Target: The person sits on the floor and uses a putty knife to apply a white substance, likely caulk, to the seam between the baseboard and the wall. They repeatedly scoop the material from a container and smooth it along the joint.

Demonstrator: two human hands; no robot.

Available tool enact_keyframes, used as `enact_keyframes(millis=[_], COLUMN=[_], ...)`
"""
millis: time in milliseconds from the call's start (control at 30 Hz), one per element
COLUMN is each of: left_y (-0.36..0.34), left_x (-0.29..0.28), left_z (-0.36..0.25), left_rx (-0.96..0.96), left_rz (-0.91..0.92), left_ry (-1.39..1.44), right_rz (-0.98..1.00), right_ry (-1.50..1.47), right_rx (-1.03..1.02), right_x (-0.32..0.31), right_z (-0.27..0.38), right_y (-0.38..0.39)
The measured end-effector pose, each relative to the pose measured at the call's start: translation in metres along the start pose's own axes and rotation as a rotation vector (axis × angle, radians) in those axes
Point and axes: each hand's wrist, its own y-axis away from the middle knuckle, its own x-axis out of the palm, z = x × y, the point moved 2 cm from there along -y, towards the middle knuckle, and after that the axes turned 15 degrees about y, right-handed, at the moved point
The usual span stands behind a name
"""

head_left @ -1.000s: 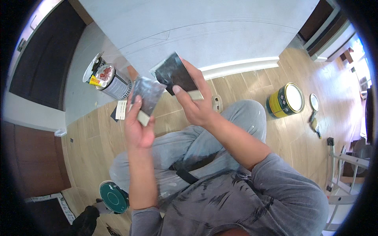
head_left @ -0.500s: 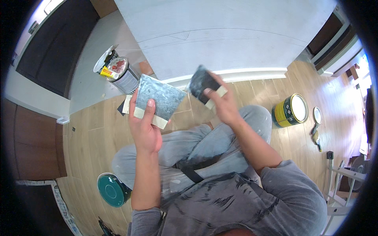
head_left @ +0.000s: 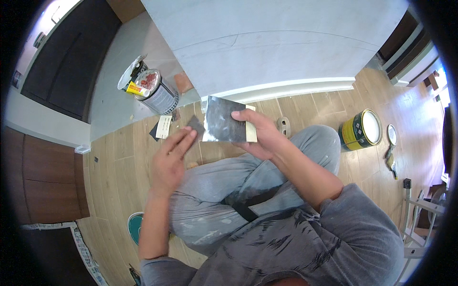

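My right hand (head_left: pixel 257 131) grips a square, dark, glossy scraper blade (head_left: pixel 222 121) with a cream strip along one edge, thumb on its face. My left hand (head_left: pixel 169 164) is just left of it, fingertips on a smaller dark grey flat piece (head_left: pixel 195 124), partly hidden and blurred. A cream label-like card (head_left: pixel 163 126) lies on a dark piece (head_left: pixel 154 131) on the floor behind my left hand.
Ahead is a pale panel (head_left: pixel 276 43). Paint cans (head_left: pixel 157 97) with a yellow tube stand back left; a yellow can (head_left: pixel 360 131) stands right, beside a lid (head_left: pixel 391 135) and brush (head_left: pixel 391 164). A green lid (head_left: pixel 134 228) is low left, a stepladder (head_left: pixel 420 212) right.
The larger plate held in my left hand half a second ago is no longer there; my right hand holds a large one, turned flat and moved left. My left hand now has a smaller piece.
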Motion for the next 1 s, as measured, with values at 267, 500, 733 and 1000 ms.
enact_keyframes(millis=[267, 500, 733, 1000], left_y=[0.018, 0.040, 0.031, 0.034], left_x=[-0.031, -0.028, -0.022, -0.020], left_z=[0.113, 0.142, 0.148, 0.151], left_rx=[-0.529, -0.648, -0.710, -0.746], left_rz=[-0.021, 0.092, 0.080, 0.092], left_ry=[0.099, 0.065, 0.174, 0.198], right_rz=[-0.245, -0.642, -0.745, -0.798], right_ry=[-0.018, -0.038, -0.081, -0.006], right_rx=[-0.076, -0.059, -0.062, -0.054], right_x=[-0.089, -0.156, -0.160, -0.162], right_z=[-0.091, -0.153, -0.161, -0.149], right_y=[-0.119, -0.180, -0.207, -0.232])
